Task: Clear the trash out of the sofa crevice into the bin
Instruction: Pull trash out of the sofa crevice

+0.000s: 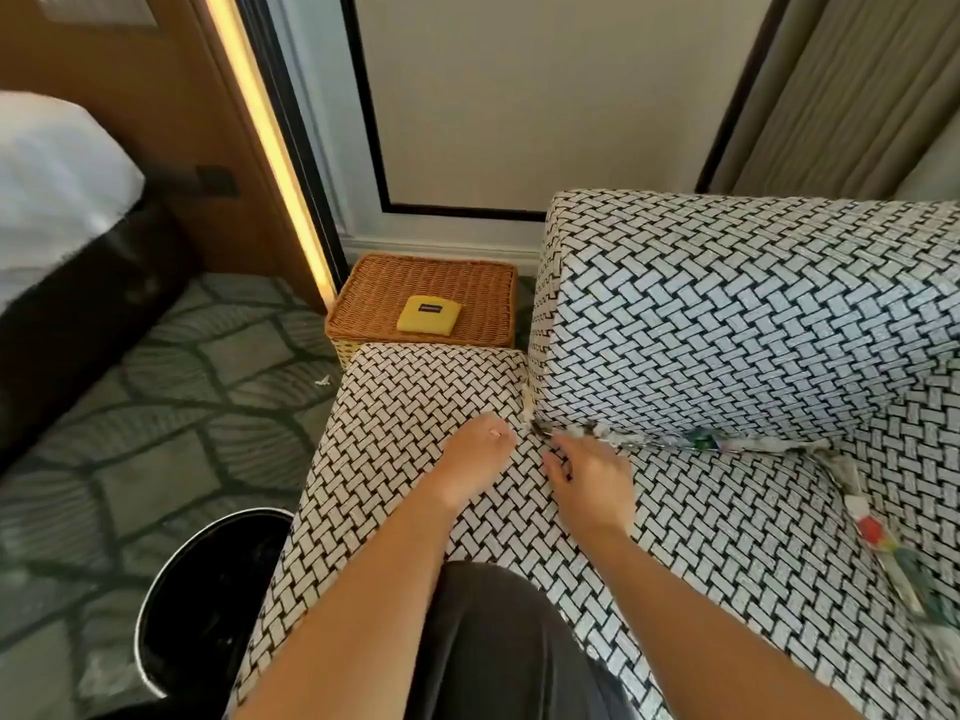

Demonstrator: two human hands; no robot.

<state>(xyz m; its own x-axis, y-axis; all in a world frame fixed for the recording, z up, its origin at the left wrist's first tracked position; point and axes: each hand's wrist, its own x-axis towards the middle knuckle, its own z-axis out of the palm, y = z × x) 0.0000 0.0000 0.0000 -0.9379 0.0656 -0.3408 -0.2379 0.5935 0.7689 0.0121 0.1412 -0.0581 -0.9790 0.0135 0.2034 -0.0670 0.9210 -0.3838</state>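
A black-and-white woven-pattern sofa (727, 511) fills the right and middle. Bits of trash (701, 440), white scraps and a green wrapper, line the crevice between the seat and the back cushion. More wrappers (878, 537) lie along the right-hand crevice. My left hand (475, 449) rests on the seat near the crevice's left end, fingers curled, with a small pale bit at the fingertips. My right hand (587, 475) lies palm down just below the crevice, fingers spread. A round black bin (208, 589) stands on the floor at the lower left.
A wicker basket (374, 314) holding a yellow pouch (427, 314) stands on the floor behind the seat corner. A bed with white linen (52, 189) is at the left. A white scrap (322, 380) lies on the patterned carpet. Curtains hang at the upper right.
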